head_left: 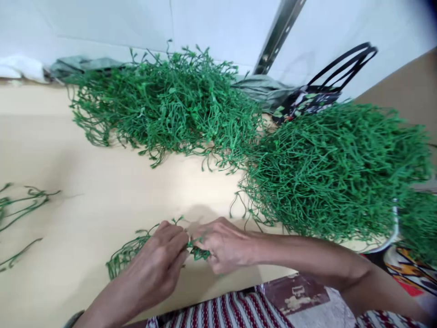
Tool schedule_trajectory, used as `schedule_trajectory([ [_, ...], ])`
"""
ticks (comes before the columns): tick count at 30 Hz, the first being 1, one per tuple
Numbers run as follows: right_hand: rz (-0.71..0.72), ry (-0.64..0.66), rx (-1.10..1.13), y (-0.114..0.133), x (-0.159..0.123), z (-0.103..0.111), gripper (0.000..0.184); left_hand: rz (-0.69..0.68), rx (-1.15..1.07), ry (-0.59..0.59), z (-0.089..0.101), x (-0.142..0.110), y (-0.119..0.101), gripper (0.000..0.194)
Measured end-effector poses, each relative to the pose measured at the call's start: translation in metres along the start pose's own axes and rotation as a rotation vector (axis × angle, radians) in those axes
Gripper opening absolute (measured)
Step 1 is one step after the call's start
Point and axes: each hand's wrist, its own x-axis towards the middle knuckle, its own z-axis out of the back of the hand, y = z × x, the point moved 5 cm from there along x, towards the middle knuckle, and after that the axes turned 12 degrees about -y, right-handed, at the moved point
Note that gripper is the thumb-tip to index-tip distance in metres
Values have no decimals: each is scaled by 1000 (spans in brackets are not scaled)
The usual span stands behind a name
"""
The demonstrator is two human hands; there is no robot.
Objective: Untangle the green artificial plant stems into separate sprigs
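Note:
My left hand (160, 255) and my right hand (223, 246) are together near the front of the table, fingers closed and almost touching. Thin green plastic-looking stems (128, 255) with small branched tips fan out to the left from under my left hand. More of the green stuff (200, 253) shows bunched at my right fingers, so both hands grip stems. Exactly how the fingers pinch them is hidden.
A long heap of green stems (170, 100) lies along the wall. A bigger heap (334, 173) stands at the right, beyond my right forearm. Loose stems (23, 202) lie at the far left. Behind the heaps is a black floral bag (307, 102) with handles.

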Motion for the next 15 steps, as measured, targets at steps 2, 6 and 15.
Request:
schedule_trajectory([
  [2, -3, 41, 1, -5, 2, 11, 9, 108, -60, -86, 8, 5, 10, 16],
  [6, -103, -66, 164, -17, 1, 38, 9, 339, -406, -227, 19, 11, 19, 7],
  [15, -279, -292, 562, -13, 0, 21, 13, 621, -872, -404, 8, 7, 24, 15],
])
